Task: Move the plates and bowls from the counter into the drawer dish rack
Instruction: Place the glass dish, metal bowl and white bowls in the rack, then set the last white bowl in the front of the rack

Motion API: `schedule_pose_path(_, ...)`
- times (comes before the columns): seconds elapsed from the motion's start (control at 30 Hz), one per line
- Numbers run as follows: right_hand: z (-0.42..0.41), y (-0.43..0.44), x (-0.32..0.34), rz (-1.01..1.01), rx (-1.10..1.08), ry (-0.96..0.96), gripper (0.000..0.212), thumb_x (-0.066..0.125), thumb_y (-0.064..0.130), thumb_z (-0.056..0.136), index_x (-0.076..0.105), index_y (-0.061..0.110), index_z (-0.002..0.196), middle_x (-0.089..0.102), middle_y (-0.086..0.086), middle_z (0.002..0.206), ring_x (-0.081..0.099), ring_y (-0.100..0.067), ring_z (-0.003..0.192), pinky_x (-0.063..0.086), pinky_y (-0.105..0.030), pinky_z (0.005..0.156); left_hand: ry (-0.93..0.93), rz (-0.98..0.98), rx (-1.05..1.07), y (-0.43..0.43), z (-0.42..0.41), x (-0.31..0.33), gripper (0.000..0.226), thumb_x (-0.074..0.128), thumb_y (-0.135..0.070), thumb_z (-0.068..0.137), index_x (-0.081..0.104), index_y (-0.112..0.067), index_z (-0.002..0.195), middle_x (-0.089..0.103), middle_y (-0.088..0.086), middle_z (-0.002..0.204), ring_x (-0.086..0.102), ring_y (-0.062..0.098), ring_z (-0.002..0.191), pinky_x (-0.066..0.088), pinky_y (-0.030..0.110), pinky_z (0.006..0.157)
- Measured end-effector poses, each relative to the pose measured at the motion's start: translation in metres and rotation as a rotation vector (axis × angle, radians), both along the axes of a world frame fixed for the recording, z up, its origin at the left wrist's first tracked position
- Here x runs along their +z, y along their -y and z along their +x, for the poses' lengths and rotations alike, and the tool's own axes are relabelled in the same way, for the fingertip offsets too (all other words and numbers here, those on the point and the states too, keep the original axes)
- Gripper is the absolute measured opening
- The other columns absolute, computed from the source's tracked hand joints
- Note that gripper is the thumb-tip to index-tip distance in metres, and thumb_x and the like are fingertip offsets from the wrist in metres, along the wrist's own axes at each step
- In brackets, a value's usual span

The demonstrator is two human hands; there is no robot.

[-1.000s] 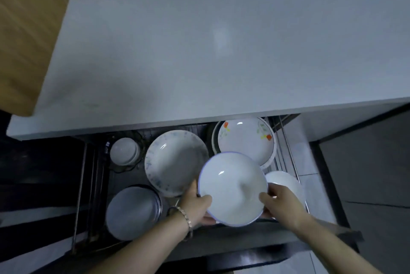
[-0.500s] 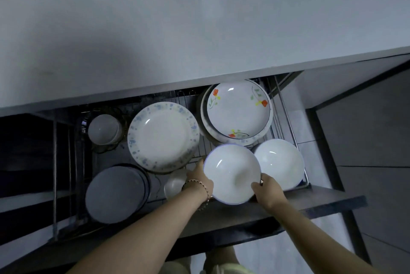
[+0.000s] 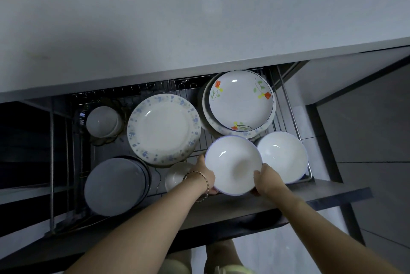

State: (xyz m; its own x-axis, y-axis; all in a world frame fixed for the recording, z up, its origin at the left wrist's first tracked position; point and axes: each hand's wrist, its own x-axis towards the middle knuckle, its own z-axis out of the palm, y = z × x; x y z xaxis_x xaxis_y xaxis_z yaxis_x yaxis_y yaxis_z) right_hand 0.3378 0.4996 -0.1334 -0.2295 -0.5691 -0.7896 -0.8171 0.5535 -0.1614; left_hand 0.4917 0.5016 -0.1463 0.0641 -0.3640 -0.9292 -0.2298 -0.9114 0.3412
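The drawer dish rack [image 3: 288, 105] carried a blue-speckled plate [image 3: 163, 129] beyond the left hand [image 3: 205, 175]. A flowered plate [image 3: 240, 100] lay beyond both hands, a white bowl [image 3: 282, 156] just right of the right hand [image 3: 267, 179], and a grey plate [image 3: 115, 186] well left.

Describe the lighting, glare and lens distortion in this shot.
Head view: dim, bluish light; the counter carries a soft shadow at left; small glare spots on the flowered plate and the bowl held by both hands; the wide-angle lens slants the drawer's edges; the drawer's left side is murky.
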Motion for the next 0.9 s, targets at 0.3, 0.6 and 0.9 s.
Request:
schedule_pose_path(0.3,-0.001,-0.023,0.047,-0.104,0.081,-0.105,0.033,0.044,0.019,0.095,0.051,0.002,0.122,0.061,-0.018,0.125,0.056,-0.033,0.117,0.045,-0.035,0.095,0.347,-0.235,-0.314,-0.028,0.028,0.04,0.047,0.046,-0.024,0.09,0.04,-0.01,0.134,0.053,0.016,0.132,0.051,0.03,0.123,0.042,0.034,0.104)
schedule_pose_path(0.6,-0.013,-0.074,0.11,-0.078,-0.214,0.284,0.021,0.048,0.019,0.092,0.056,0.003,0.082,0.056,-0.006,0.061,0.051,-0.016,0.05,0.044,-0.026,0.05,-0.022,-0.053,0.244,-0.106,0.031,0.114,0.029,0.04,-0.013,0.094,0.051,-0.01,0.068,0.054,0.006,0.064,0.054,0.015,0.058,0.041,0.023,0.055)
schedule_pose_path(0.9,-0.035,-0.119,0.101,0.047,-0.544,0.469,0.04,0.05,0.019,0.095,0.048,-0.007,0.126,0.057,-0.033,0.122,0.059,-0.042,0.113,0.051,-0.04,0.088,-0.051,0.027,0.76,-0.177,0.008,0.096,0.045,0.044,-0.03,0.096,0.043,0.0,0.13,0.055,0.01,0.087,0.059,0.023,0.074,0.049,0.035,0.066)
